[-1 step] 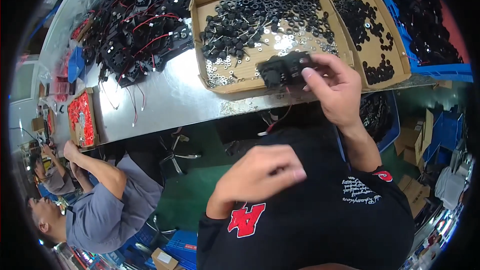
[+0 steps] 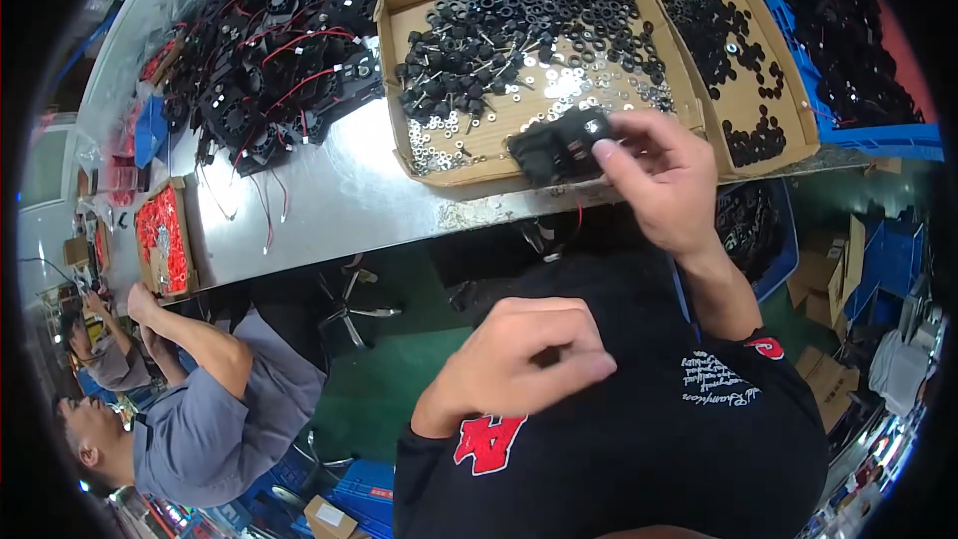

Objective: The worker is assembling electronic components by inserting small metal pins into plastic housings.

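Note:
My right hand (image 2: 659, 175) pinches the right end of a small black plastic fan unit (image 2: 544, 150) between thumb and fingers. The unit hangs over the near edge of a shallow cardboard tray (image 2: 444, 178), slightly blurred, and a red wire (image 2: 580, 215) dangles below it. Loose black knob-headed screws (image 2: 454, 70), black rings (image 2: 549, 5) and pale washers (image 2: 439, 150) lie in the tray. Lower down, in front of my dark shirt, my left hand (image 2: 529, 354) is curled, thumb tip close to the bent fingers. Whatever those fingers may hold is hidden.
A heap of black fan units with red wires (image 2: 269, 60) covers the left of the metal table (image 2: 339, 195). At the right are another cardboard tray (image 2: 788, 70) of black rings and a blue crate (image 2: 898, 145). A co-worker (image 2: 220, 409) sits at the left beside a box of red parts (image 2: 165, 240).
The fan unit in my right hand has tipped and shifted slightly left, and its wire has swung. My left hand has turned a little, its thumb slightly lower.

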Available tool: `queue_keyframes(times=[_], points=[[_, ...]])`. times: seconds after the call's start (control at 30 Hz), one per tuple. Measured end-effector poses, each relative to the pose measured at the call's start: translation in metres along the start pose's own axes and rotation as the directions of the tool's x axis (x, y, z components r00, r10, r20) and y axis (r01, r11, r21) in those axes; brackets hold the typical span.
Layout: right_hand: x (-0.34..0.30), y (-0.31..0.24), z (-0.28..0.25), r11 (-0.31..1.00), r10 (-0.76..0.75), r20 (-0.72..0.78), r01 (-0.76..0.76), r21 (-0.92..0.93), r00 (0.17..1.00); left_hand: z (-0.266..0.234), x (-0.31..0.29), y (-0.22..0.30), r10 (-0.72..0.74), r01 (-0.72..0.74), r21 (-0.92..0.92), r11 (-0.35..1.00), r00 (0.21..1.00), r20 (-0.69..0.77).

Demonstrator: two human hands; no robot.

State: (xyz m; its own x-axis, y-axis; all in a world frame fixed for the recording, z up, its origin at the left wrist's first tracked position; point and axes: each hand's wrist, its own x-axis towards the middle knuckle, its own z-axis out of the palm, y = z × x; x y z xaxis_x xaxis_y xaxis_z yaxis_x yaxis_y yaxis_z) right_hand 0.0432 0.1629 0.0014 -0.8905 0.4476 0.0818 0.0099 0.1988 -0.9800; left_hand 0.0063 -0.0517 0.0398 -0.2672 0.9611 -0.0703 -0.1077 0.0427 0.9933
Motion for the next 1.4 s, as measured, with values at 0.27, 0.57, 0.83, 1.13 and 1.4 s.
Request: queue_keyframes(times=[0.27,0.57,0.83,1.13,1.4], points=[[0.000,-0.008,0.009,0.899,0.233,0.276,-0.315,0.304,0.932,-0.010,0.048,-0.036,0.475,0.273,0.805,0.528,0.690,-0.546],[0.078,0.019,0.019,0.818,-0.342,0.030,0.314,-0.483,0.939,-0.022,0.034,-0.044,0.360,0.324,0.660,0.678,0.637,-0.682],[0.118,0.026,0.024,0.675,-0.060,0.063,0.087,-0.733,0.996,-0.013,0.029,-0.054,0.102,-0.015,0.123,0.992,0.658,-0.746],[0.025,-0.005,0.010,0.789,0.221,0.402,-0.405,0.462,0.889,-0.003,0.045,-0.057,0.246,-0.044,0.273,0.961,0.591,-0.768],[-0.006,0.016,0.017,0.477,0.214,0.494,-0.531,0.700,0.843,-0.001,0.061,-0.052,0.409,-0.056,0.463,0.884,0.570,-0.713]])
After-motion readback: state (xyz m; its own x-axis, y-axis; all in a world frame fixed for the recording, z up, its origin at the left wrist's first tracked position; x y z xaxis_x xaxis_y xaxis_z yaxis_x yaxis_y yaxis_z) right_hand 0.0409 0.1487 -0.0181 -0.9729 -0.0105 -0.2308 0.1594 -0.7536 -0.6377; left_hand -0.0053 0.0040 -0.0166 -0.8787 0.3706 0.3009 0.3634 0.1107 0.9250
